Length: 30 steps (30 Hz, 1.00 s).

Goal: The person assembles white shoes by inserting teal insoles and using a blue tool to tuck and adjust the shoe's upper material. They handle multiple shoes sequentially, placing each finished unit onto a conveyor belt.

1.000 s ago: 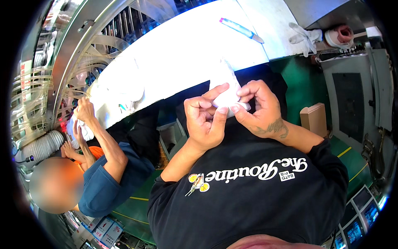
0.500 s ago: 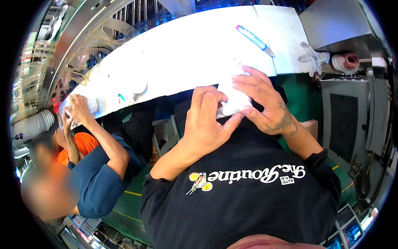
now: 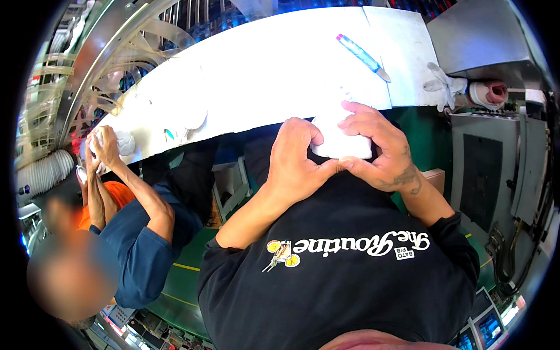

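Observation:
Close to the near edge of the white table (image 3: 262, 70), a smooth white moulded piece (image 3: 353, 147) is held between my two hands. Glare washes out its details, so its exact kind is unclear. My left hand (image 3: 294, 154) closes on its left side, fingers curled and thumb at its near edge. From the right, my right hand (image 3: 382, 146) grips it with fingers bent over the top and thumb underneath. The two thumbs nearly meet at its near side. Farther off on the table lies a blue utility knife (image 3: 363, 57) with a pink end.
A white glove (image 3: 441, 86) hangs at the table's right edge, beside a white item with a reddish opening (image 3: 489, 93). At left, a co-worker in a blue shirt (image 3: 140, 251) handles a white piece near another person in orange (image 3: 116, 197). A grey metal cabinet (image 3: 484, 169) stands right.
The white piece has turned in my hands; its broad, smooth face now shows, where a ridged edge showed before. My left fingers have shifted along it. The co-worker's hands have moved slightly.

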Tool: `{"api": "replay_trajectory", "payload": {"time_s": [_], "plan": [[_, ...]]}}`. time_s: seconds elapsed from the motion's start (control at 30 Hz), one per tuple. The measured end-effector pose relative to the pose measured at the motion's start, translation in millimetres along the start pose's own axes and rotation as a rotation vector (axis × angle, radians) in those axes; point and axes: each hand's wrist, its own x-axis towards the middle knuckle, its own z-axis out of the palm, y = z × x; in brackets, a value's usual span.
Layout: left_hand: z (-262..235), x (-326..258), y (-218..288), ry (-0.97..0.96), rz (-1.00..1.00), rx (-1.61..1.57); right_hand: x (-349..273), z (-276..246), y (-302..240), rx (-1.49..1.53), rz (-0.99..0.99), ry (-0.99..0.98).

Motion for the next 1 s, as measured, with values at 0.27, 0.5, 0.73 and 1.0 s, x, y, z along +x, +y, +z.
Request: {"api": "replay_trajectory", "payload": {"time_s": [0.27,0.5,0.73,1.0], "plan": [[3.4,-3.5,0.4,0.001,0.133,-0.129,-6.9,-18.6,9.8,0.027,0.055,0.024],[21.6,-5.7,-17.7,0.134,0.254,-0.163,-13.3,-19.3,15.2,0.057,0.029,-0.005],[24.0,-3.1,-21.8,0.112,0.254,-0.182,-13.1,-18.7,14.0,0.035,0.010,-0.004],[38.6,2.0,-16.1,-0.015,0.061,-0.155,-3.8,-18.9,-3.2,-0.140,0.070,0.070]]}}
